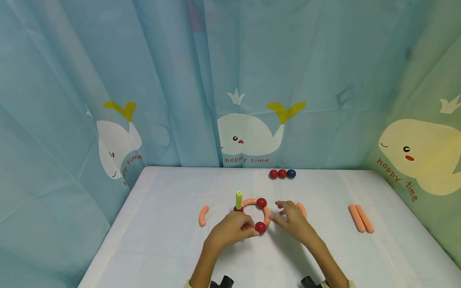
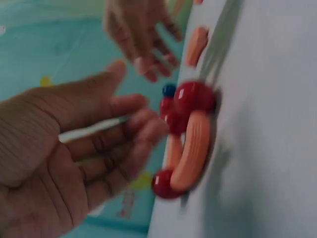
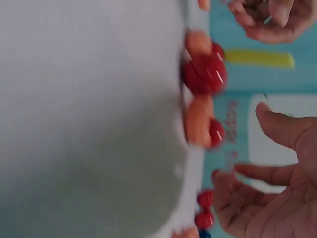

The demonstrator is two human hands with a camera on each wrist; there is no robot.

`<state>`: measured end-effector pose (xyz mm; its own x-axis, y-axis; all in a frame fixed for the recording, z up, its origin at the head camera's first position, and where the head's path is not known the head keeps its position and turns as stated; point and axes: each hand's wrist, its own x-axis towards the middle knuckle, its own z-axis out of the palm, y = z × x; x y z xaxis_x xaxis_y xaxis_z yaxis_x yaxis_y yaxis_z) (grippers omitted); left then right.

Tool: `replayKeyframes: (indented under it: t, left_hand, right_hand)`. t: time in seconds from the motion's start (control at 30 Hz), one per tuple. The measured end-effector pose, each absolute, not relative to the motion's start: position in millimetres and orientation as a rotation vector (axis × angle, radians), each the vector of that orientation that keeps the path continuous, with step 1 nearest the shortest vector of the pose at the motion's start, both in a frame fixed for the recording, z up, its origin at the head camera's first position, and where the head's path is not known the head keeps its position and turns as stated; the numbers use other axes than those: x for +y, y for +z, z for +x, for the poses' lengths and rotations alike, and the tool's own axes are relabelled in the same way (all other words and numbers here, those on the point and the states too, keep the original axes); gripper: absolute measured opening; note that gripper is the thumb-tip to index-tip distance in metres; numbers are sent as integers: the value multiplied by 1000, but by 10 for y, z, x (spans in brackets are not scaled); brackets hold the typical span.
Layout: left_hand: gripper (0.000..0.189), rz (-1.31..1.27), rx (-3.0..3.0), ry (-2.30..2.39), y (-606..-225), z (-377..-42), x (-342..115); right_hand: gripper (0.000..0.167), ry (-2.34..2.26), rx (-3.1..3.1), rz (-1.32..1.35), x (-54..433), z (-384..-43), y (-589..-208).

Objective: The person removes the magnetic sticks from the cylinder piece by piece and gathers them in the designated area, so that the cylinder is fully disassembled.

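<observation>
A ring of curved orange pieces [image 1: 267, 216] and red balls [image 1: 260, 227] lies on the table. On its left ball stands a yellow-green stick [image 1: 239, 200], upright. My left hand [image 1: 233, 229] hovers at the ring's front left, fingers loosely bent and holding nothing; it hides part of the ring in the head view. In the left wrist view, a curved orange piece [image 2: 194, 151] spans two red balls just beyond those fingertips. My right hand [image 1: 293, 222] is raised at the ring's right side, fingers spread and relaxed, with nothing in it.
Loose curved orange pieces lie left [image 1: 203, 216] of the ring and right [image 1: 302, 209], behind the right hand. Two red balls [image 1: 278, 173] and a blue ball [image 1: 291, 174] sit at the table's back edge. Two straight orange sticks [image 1: 361, 219] lie far right. A curtain [image 1: 180, 80] hangs behind.
</observation>
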<state>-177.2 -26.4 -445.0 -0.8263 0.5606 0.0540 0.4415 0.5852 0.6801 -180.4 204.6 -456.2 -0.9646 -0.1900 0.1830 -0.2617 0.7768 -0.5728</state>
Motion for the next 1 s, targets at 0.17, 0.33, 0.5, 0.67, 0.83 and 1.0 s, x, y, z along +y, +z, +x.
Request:
replayKeyframes:
  t: [0.17, 0.33, 0.5, 0.67, 0.83, 1.0]
  left_hand:
    - [14, 565, 2706, 1151, -4529, -1822, -487]
    - [18, 387, 2827, 1215, -4664, -1893, -548]
    - [37, 317, 2840, 1297, -4802, -1970, -529]
    - [40, 307, 2802, 1386, -4880, -1993, -514]
    - [38, 321, 2770, 1444, -4909, -2002, -505]
    - [34, 334, 2760, 1463, -4922, -2008, -499]
  right_hand:
    - [69, 973, -2974, 288, 1809, -1797, -4709]
    - [49, 930, -3016, 230, 1677, -1760, -4747]
    - [47, 904, -3020, 205, 1630, -1757, -4742]
    - [46, 917, -3033, 182, 1619, -1758, -4743]
    - [46, 925, -3022, 191, 1627, -1761, -4750]
    - [47, 939, -3015, 221, 1646, -1758, -4731]
